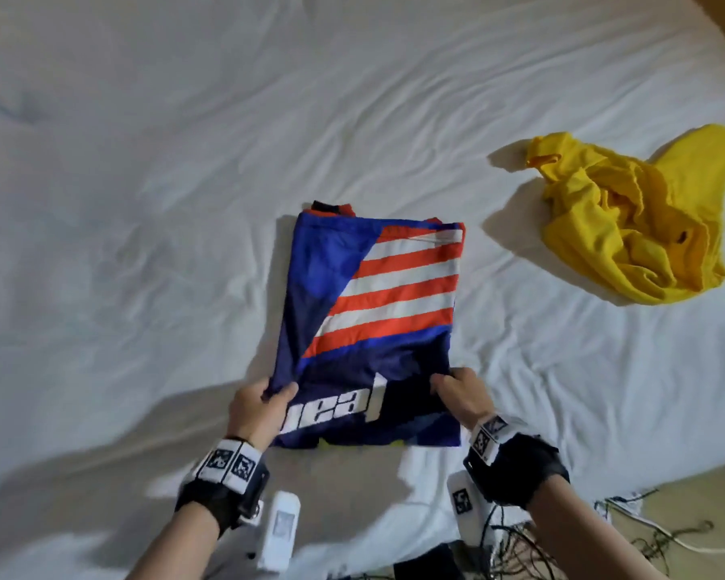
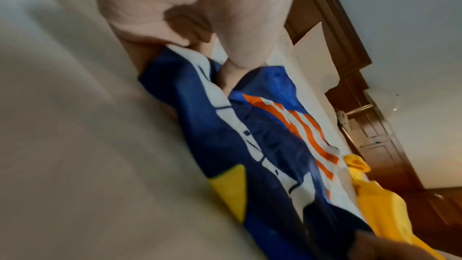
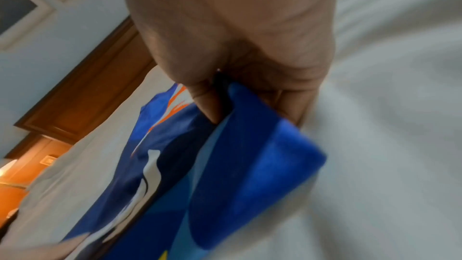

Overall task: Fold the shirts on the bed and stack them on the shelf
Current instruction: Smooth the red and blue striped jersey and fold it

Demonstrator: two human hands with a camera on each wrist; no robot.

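Nearest the camera, the left hand [image 1: 258, 408] and right hand [image 1: 457, 393] each pinched a side of the blue striped shirt [image 1: 373, 311], which lay near the bed's [image 1: 143, 203] near edge, narrowed lengthwise and apparently mid-fold. The smaller yellow shirt [image 1: 641, 223] lay crumpled toward the right edge, unfolded. No shelf showed, so stacking seemingly remained.

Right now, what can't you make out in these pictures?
- Shelf: in no view.
- Blue striped shirt: its lettering is partly covered by the left hand and a fold, head view.
- Right hand: fingers tucked under the cloth.
- Yellow shirt: crumpled, shape unclear.
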